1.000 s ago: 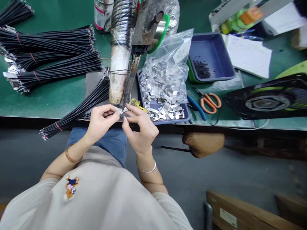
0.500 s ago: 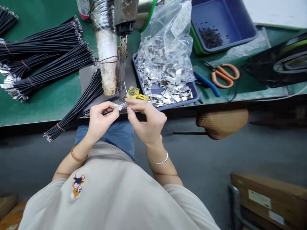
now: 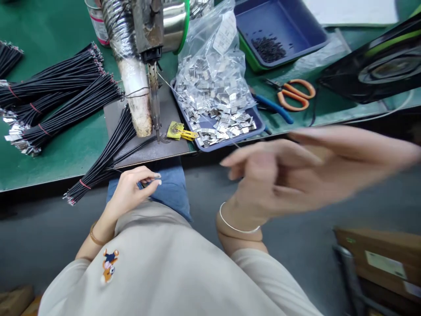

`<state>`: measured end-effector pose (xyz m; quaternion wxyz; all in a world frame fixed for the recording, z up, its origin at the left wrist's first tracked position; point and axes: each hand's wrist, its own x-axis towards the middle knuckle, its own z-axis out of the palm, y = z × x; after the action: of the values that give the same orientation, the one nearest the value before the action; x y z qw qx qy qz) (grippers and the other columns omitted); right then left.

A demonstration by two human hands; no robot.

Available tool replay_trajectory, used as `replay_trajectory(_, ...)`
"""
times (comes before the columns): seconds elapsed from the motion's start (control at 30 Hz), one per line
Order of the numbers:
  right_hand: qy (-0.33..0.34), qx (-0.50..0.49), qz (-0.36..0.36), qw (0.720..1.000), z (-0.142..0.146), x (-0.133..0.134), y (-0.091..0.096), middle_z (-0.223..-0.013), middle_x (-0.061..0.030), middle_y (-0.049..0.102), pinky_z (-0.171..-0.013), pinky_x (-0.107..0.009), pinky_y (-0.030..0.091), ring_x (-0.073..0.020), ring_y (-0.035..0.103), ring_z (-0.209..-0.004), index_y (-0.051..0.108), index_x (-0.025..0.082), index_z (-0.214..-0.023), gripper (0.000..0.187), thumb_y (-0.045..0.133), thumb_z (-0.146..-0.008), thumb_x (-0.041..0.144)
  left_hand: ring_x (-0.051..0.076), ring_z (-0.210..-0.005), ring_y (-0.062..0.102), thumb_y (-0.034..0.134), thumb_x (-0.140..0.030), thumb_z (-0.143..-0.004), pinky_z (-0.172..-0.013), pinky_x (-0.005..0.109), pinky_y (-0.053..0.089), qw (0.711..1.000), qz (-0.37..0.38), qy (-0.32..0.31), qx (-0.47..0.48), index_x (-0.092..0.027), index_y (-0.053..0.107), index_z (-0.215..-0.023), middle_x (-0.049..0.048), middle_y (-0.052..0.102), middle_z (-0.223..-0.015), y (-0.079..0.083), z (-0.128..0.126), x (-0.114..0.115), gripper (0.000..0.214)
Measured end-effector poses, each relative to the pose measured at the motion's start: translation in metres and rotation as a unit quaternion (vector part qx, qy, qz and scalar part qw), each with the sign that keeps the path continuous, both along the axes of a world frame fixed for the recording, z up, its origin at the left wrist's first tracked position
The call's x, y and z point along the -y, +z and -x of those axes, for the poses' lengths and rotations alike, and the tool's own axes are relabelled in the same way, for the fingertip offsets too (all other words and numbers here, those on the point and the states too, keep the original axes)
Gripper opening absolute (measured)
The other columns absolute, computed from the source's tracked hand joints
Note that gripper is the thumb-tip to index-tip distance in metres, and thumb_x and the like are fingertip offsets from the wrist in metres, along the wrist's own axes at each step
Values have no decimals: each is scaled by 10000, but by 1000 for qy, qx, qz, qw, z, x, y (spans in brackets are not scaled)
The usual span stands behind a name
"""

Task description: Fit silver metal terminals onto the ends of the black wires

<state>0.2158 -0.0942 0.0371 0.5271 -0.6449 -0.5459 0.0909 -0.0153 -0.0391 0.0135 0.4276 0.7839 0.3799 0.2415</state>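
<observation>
left hand (image 3: 131, 193) fingertips pinched on thin black wire (image 3: 115, 170); right hand (image 3: 289, 171) blurred, fingers spread, terminal tray (image 3: 230, 141) just beyond fingertips

Workbench (image 3: 55, 145): green-covered top, running across the view beyond the grip of the left hand (image 3: 131, 193) and out to both sides of it. The front edge is a dark strip, just left of the grip and level with it.

Floor (image 3: 296, 250): plain grey and smooth, to the right of the grip and nearer the wearer. It darkens under the bench overhang.

Cardboard box (image 3: 381, 259): brown with a pale label, on the floor well to the right of the grip.

Second cardboard piece (image 3: 13, 298): well to the left of the grip and nearer the wearer, cut off by the frame.

Lighting: even, with soft shadow only beneath the bench edge.
</observation>
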Motion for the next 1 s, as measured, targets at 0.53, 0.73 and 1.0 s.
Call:
replay_trajectory(0.53, -58, 253, 211, 942, -53, -107, -48, -890, -87, 655, -770, -393, 418, -278, 602, -884, 514, 230, -730, 104, 576, -796, 178, 242, -829, 557, 643, -246, -910, -745, 377, 385, 906, -355, 143, -182, -182, 712, -819, 80, 685, -859, -13, -12, -54, 131)
replay_trajectory(0.73, -50, 274, 146, 949, -57, -119, -62, -769, -67, 614, -726, -388, 400, -250, 559, -801, 497, 241, -691, 132, 538, -759, 136, 261, -826, 548, 563, -231, -952, -756, 396, 370, 918, -340, 110, -170, -180, 694, -876, 103, 681, -876, -17, -10, -51, 160)
replay_trajectory(1.0, -47, 269, 128, 953, -55, -108, -48, -698, -34, 610, -661, -340, 408, -195, 555, -678, 497, 242, -675, 141, 554, -735, 128, 218, -761, 586, 420, -195, -1011, -757, 334, 438, 921, -373, 71, -88, -154, 639, -890, 93, 683, -806, -10, -6, -34, 254)
